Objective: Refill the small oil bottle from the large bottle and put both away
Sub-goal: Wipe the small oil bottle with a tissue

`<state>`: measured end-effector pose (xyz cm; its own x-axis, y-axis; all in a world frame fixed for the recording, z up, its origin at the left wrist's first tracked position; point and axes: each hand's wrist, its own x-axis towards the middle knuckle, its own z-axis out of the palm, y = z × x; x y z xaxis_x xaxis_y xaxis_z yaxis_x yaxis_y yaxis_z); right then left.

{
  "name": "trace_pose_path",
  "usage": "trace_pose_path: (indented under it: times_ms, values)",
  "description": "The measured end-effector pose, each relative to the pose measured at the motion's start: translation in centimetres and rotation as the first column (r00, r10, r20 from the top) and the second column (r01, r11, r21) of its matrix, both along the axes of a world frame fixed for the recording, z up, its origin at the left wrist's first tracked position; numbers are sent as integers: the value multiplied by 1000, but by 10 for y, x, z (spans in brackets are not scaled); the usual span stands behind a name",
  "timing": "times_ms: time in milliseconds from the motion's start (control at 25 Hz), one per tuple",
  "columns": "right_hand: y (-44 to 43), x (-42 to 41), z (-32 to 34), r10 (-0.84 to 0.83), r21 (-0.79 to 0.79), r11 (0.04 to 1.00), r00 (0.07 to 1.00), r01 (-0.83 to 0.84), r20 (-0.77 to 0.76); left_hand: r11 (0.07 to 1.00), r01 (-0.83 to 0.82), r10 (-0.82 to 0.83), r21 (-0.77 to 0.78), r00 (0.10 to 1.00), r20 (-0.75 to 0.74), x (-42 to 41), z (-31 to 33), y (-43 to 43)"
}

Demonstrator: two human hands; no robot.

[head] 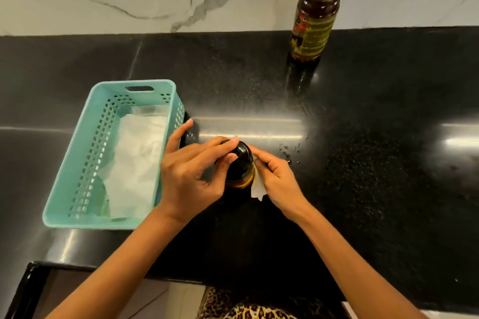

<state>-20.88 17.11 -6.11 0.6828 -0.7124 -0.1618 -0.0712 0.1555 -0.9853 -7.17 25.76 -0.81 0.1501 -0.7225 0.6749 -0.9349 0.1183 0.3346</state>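
1. Wiping step, seemingly: left hand [191,171] grips the capped small oil bottle [242,163] at its top; right hand [277,179] pinches tissue [258,189] against its side.
2. Basket [98,224] sits just left of it.
3. Large bottle [315,23] stands upright, far behind-right.
4. Next, probably: stow both bottles.

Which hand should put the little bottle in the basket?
Probably left: the left hand grips the small oil bottle at its top, next to the teal basket; the right hand pinches a tissue.

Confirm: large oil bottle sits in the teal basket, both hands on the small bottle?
No. Head view: the large oil bottle stands on the counter, not in the teal basket; left hand and right hand work on the small bottle.
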Motion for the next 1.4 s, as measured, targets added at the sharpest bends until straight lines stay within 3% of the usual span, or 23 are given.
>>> trace_pose_path:
  times_ms: [120, 320, 520, 720, 920, 1120, 1320, 1400]
  values:
    - [-5, 2, -2, 44, 45, 998, 997, -41, -70, 1000, 18, -18, -21, 1000, 11, 1, -4, -2]
    - [-12, -1, 18, 27, 79, 996, 997, -33, 71, 998, 9, -11, -59, 999, -44, -3, -13, -2]
    - [-24, 9, 5, 198, 54, 980, 967, -192, -161, 997, 15, -21, -77, 996, -83, -6, -17, -4]
    - [-44, 3, 30, 241, 159, 956, 969, -245, 50, 997, 10, -18, -77, 995, -99, -7, -19, -4]
    - [-46, 20, 13, 402, 93, 916, 898, -391, -181, 992, 83, -102, -99, 974, -201, -8, -21, -5]
    - [-65, 13, 37, 435, 116, 896, 900, -430, -23, 983, 146, -172, -113, 945, -279, -12, -22, -7]
    - [-62, 31, 17, 546, 133, 838, 803, -530, -238, 982, 149, -179, -117, 936, -303, -11, -25, -7]
    - [-71, 31, 29, 585, 136, 811, 783, -569, -212, 983, 146, -174, -113, 938, -299, -13, -26, -7]
